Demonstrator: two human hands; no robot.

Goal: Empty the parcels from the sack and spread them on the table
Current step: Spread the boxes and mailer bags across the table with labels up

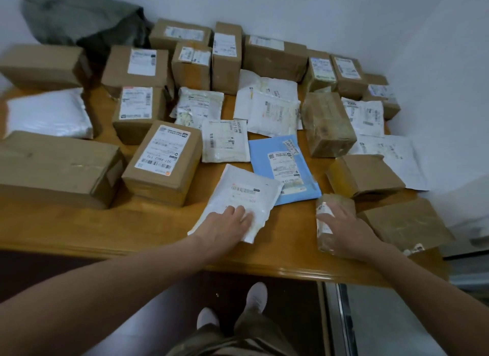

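Several brown cardboard boxes and white mailer bags lie spread over the wooden table (pixel 148 231). The grey-green sack (pixel 79 19) sits crumpled at the far left corner against the wall. My left hand (pixel 225 230) rests flat, fingers apart, on a white padded mailer (pixel 243 194) near the front edge. My right hand (pixel 344 230) grips a small taped brown parcel (pixel 324 218) standing on the table at the front right. A blue envelope (pixel 277 159) lies just behind the white mailer, partly under it.
A long brown box (pixel 53 167) fills the left front. A flat brown box (pixel 404 223) sits at the right front corner beside my right hand. White walls close the back and right. My legs and white shoes (pixel 256 297) show below the table edge.
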